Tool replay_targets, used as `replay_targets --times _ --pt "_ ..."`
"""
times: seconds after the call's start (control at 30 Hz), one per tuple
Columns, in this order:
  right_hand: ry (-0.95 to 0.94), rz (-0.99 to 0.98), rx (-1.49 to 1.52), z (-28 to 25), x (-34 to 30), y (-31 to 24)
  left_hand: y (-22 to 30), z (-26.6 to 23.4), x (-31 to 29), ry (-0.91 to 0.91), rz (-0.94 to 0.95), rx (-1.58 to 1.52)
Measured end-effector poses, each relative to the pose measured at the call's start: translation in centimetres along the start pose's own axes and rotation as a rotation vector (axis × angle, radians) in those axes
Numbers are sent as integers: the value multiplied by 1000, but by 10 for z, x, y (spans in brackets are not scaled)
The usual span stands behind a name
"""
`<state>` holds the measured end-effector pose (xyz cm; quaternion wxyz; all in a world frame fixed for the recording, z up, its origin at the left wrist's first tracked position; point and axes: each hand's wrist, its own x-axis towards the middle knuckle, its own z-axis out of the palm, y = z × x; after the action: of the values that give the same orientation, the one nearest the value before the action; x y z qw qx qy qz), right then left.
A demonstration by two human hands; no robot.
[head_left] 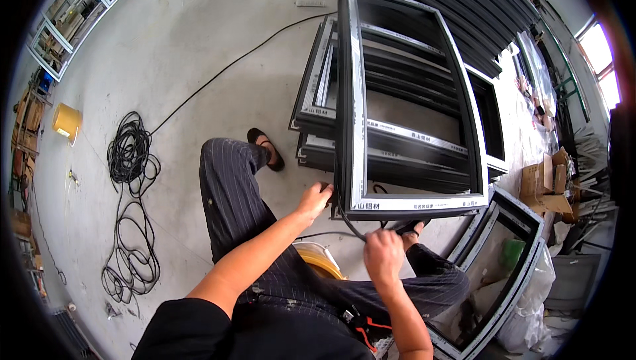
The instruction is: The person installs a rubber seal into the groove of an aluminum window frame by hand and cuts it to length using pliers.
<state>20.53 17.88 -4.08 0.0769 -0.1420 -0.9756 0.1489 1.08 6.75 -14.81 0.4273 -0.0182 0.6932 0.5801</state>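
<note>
A dark grey metal window frame [358,105] with white protective film lies on top of a stack of similar frames in front of me. My left hand [315,202] is closed at its near left corner, fingers curled against the outer edge; the fingertips are partly hidden. Just below the near edge, my right hand [384,254] makes a fist around a thin black flexible strip [352,227]. That strip runs up from the fist to the frame's near left corner. More filmed frames [311,109] show beneath the top one.
Coiled black cable [129,154] lies on the left floor near a yellow bucket [67,121]. Another yellow bucket [318,262] sits between my legs. A loose frame [530,234] leans at right, beside a cardboard box [546,184]. Dark profiles [457,2] are piled at the back.
</note>
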Motion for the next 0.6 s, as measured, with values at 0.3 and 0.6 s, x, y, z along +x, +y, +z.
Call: replay_targets --times 0.3,0.6 --pt "-398 -63 363 29 -21 -31 -7 12 -61 29 -153 -228" --pt "-308 -74 337 2 -32 -43 -41 9 -67 95 8 -187"
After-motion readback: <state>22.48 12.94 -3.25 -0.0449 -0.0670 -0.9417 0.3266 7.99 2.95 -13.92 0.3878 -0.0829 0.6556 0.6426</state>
